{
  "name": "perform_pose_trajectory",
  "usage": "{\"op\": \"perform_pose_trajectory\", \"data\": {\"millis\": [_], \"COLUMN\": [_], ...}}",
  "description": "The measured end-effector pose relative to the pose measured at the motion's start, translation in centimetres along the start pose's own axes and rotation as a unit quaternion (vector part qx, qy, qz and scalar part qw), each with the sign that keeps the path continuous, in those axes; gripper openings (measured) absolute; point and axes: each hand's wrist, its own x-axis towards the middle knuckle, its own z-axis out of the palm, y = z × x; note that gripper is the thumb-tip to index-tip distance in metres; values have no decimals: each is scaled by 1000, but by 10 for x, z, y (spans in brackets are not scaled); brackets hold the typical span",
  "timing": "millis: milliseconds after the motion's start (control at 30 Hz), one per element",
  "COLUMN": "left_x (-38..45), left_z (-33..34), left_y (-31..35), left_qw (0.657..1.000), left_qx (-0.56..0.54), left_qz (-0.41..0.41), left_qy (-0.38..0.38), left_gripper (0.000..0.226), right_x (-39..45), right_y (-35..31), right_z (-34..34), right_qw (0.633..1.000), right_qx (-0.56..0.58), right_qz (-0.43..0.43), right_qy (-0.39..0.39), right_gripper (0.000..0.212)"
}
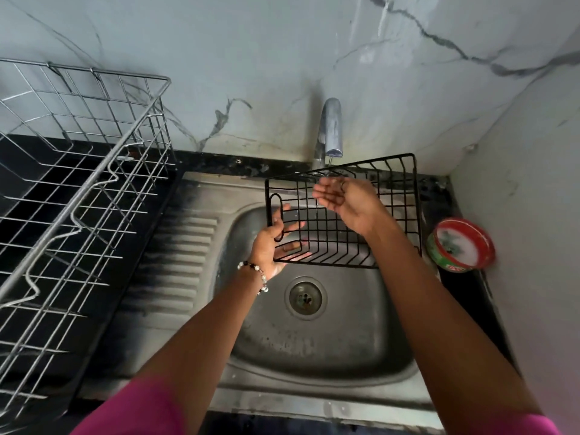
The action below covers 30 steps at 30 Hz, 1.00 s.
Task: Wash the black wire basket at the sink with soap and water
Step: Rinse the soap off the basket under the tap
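Observation:
The black wire basket [389, 227] hangs tilted over the steel sink [314, 356], just under the tap [331, 133]. A thin stream of water falls from the spout onto it. My left hand [271, 246] grips the basket at its left end, by the loop handle, with fingers curled through the wires. My right hand [345, 199] is cupped, palm up, above the basket's middle under the water, fingers relaxed and holding nothing. A round red and green soap tub [459, 244] sits on the counter right of the sink.
A large silver wire dish rack [78, 183] fills the black counter on the left, beside the ribbed drainboard [185, 255]. The drain [305, 298] lies in the sink's middle. Marble walls close in behind and on the right.

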Motion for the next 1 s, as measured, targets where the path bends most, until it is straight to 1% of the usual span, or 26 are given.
{"op": "perform_pose_trajectory", "data": {"millis": [33, 100, 133, 167, 233, 267, 367, 433, 500, 567, 633, 700, 733, 800, 933, 1000], "left_x": [1, 2, 3, 5, 8, 10, 18, 26, 35, 45, 54, 64, 68, 78, 89, 94], "left_z": [2, 7, 11, 15, 23, 27, 38, 42, 44, 47, 54, 59, 61, 63, 67, 67], "left_y": [0, 1, 2, 2, 4, 5, 11, 12, 12, 11, 10, 7, 6, 5, 9, 12], "left_qw": [1000, 1000, 1000, 1000, 999, 999, 999, 998, 997, 997, 996, 994, 994, 992, 991, 993], "left_qx": [4, 2, 2, 9, 33, 40, 39, 40, 41, 48, 57, 71, 80, 93, 83, 61], "left_qz": [-3, -8, -11, -11, 2, 10, 21, 18, 17, 17, 22, 32, 38, 51, 77, 80], "left_qy": [-6, -7, -7, -11, -28, -35, -32, -42, -55, -60, -69, -76, -72, -68, -69, -60], "left_gripper": [35, 34, 36, 39, 39, 37, 30, 27, 30, 35, 31, 23, 20, 23, 39, 40], "right_x": [-3, -12, -15, -16, -15, -13, -11, -8, -4, -2, 2, 5, 5, 6, 10, 10], "right_y": [-1, -4, -5, -8, -11, -14, -21, -24, -27, -28, -28, -27, -26, -25, -24, -21], "right_z": [1, 4, 6, 7, 7, 5, -2, -7, -12, -17, -20, -22, -22, -23, -27, -23], "right_qw": [1000, 992, 988, 988, 994, 995, 997, 998, 997, 995, 996, 994, 991, 984, 985, 983], "right_qx": [-8, -58, -80, -87, -94, -94, -50, -43, -73, -83, -72, -102, -128, -165, -170, -180], "right_qz": [12, 45, 57, 63, 50, 41, 34, 15, 0, -3, -6, -15, -15, -5, -5, 2], "right_qy": [-25, -99, -117, -108, -37, -17, -48, -36, -28, -57, -51, -34, -47, -67, -15, -38], "right_gripper": [24, 27, 28, 29, 30, 30, 30, 29, 29, 30, 31, 31, 31, 31, 29, 31]}}
